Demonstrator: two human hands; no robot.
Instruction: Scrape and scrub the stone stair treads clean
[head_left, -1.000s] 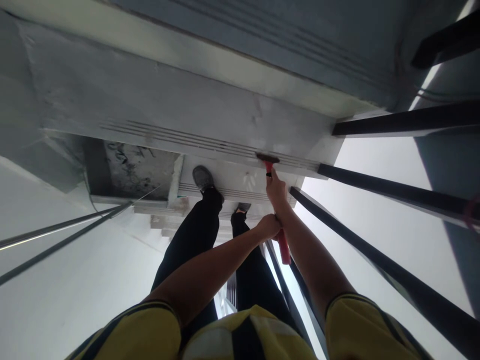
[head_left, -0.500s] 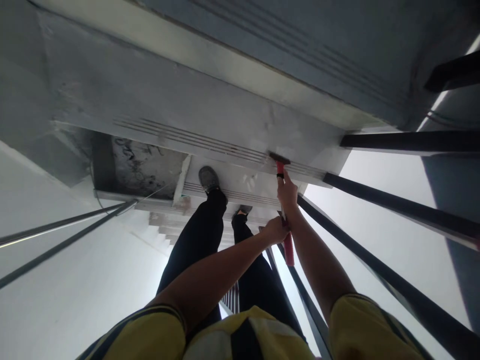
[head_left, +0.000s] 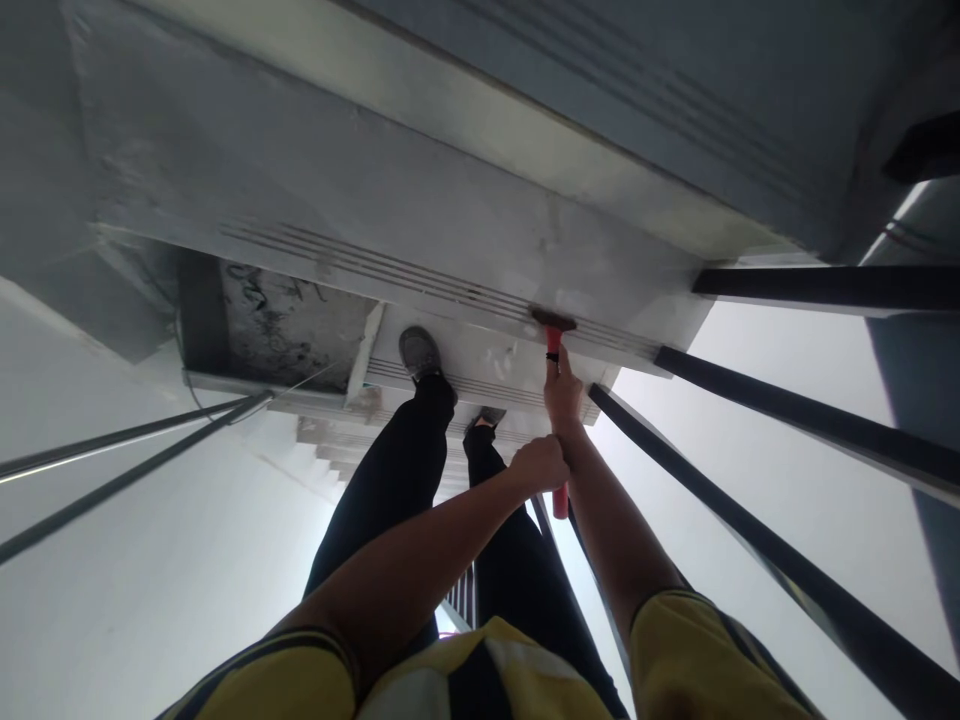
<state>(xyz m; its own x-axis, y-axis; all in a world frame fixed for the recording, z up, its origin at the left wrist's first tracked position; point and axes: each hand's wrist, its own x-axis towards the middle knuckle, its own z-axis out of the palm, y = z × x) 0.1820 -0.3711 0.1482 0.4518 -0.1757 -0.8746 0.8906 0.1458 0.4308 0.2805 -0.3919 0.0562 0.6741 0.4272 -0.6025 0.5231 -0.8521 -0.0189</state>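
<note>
My right hand [head_left: 564,392] is closed round the red handle of a brush [head_left: 553,338]. Its wide dark head rests on the grooved front strip of a grey stair tread [head_left: 622,280]. Against my right wrist, my left hand [head_left: 541,464] makes a fist. A red handle end [head_left: 560,502] sticks out below that fist; my hands hide whether it belongs to the brush or to a separate tool.
Dark railing bars [head_left: 795,430] slope along the right side. On the left, a rectangular opening [head_left: 285,320] with a scuffed bottom lies beside my shoe [head_left: 420,352]. Metal rails [head_left: 135,440] run at lower left, and lower steps [head_left: 322,440] descend behind my legs.
The brush and my right hand have shifted slightly left along the grooves. My left hand has moved slightly left, and a dark pointed piece seen above it earlier is hidden.
</note>
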